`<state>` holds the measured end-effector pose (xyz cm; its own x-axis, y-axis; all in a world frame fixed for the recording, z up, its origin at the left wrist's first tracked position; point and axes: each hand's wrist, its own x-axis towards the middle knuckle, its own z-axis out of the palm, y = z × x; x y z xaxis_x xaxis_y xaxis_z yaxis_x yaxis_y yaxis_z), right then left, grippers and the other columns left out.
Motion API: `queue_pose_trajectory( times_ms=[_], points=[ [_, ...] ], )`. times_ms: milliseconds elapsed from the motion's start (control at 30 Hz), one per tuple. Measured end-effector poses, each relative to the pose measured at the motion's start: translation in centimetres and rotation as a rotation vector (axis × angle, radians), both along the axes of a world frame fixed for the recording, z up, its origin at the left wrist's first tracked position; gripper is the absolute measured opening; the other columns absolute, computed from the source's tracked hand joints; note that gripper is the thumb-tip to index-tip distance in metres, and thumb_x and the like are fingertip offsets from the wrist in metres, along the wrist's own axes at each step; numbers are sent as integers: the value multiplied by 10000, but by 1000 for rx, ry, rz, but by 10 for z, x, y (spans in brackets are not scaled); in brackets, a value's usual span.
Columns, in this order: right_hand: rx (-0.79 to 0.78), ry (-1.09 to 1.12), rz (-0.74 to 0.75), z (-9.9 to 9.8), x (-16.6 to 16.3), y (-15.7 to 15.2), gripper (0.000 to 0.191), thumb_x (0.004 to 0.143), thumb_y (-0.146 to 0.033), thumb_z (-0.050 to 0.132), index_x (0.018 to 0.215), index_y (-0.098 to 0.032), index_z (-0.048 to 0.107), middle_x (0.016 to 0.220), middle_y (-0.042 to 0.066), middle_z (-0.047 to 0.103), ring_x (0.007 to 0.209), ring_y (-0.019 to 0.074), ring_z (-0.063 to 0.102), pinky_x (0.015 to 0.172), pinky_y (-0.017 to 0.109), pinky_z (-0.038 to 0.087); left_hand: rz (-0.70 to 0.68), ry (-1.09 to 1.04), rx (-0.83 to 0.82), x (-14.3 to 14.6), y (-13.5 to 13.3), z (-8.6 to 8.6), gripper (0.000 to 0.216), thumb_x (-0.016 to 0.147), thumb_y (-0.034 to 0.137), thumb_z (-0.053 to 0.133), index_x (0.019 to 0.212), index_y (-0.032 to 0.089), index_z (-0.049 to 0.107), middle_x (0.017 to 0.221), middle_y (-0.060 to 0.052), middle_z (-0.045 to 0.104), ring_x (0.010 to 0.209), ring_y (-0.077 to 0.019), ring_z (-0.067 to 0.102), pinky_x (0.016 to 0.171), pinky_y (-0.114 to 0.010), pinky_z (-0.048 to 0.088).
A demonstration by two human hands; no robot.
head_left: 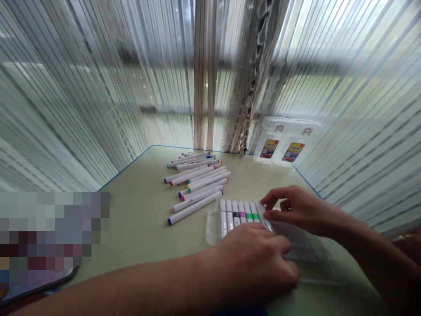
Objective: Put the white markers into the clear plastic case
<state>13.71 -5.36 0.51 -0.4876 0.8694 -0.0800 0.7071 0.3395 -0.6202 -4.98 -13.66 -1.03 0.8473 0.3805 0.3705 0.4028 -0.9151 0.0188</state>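
A clear plastic marker case lies open near the table's front, with a row of white markers standing side by side in it. Some of these have black, purple or green bands. My left hand reaches across the near end of the row, its fingers curled down and hiding what they grip. At the case's right edge, my right hand has thumb and forefinger closed around the end of the row. Beyond the case, several loose white markers with coloured ends lie in a pile.
Two clear cases with printed labels stand upright at the back right, against the string curtain. The pale green table has a blue edge. At the lower left lies a dark-rimmed device, partly pixelated.
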Motion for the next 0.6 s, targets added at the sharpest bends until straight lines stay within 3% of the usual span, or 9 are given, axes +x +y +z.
queue_pose_trajectory(
  times_ms=[433, 600],
  points=[
    [17, 13, -5, 2, -1, -1, 259, 712, -375, 741, 881, -182, 769, 813, 73, 726, 600, 176, 608, 542, 289, 464, 13, -6, -14, 0, -1, 0, 156, 861, 250, 586, 738, 188, 659, 746, -50, 647, 629, -189, 621, 591, -330, 464],
    [3, -13, 0, 4, -1, -1, 275, 735, -371, 724, 921, -170, 756, 772, 50, 702, 574, 153, 597, 526, 267, 445, -18, -20, 8, 0, 1, 2, 168, 864, 227, 571, 722, 179, 648, 744, -47, 667, 697, -194, 649, 780, -374, 503]
  ],
)
